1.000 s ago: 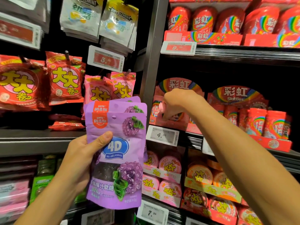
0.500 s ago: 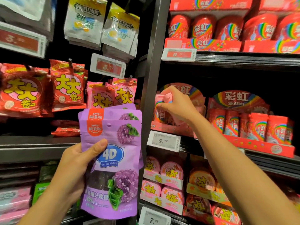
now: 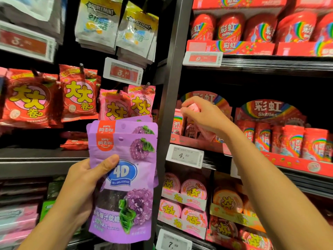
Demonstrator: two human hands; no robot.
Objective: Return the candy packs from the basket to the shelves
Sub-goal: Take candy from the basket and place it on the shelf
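Observation:
My left hand (image 3: 81, 186) grips a few purple 4D gummy packs (image 3: 126, 177), fanned and upright, in front of the shelf post. The thumb lies across the front pack. My right hand (image 3: 203, 116) reaches to the middle right shelf and pinches a small pink candy pack (image 3: 194, 107) at its top. That pack sits at the left end of a red Skittles display tray (image 3: 198, 144), beside other small packs. Most of the pink pack is hidden by my fingers.
A dark vertical shelf post (image 3: 169, 105) divides hanging red and pink candy bags (image 3: 79, 92) on the left from Skittles shelves on the right. Price tags (image 3: 185, 156) jut out from shelf edges. Round pink candy tubs (image 3: 193, 188) fill the lower shelf.
My right hand has lifted slightly at the Skittles tray, still on the pink pack. The view has tilted up a little. My left hand keeps the purple packs steady.

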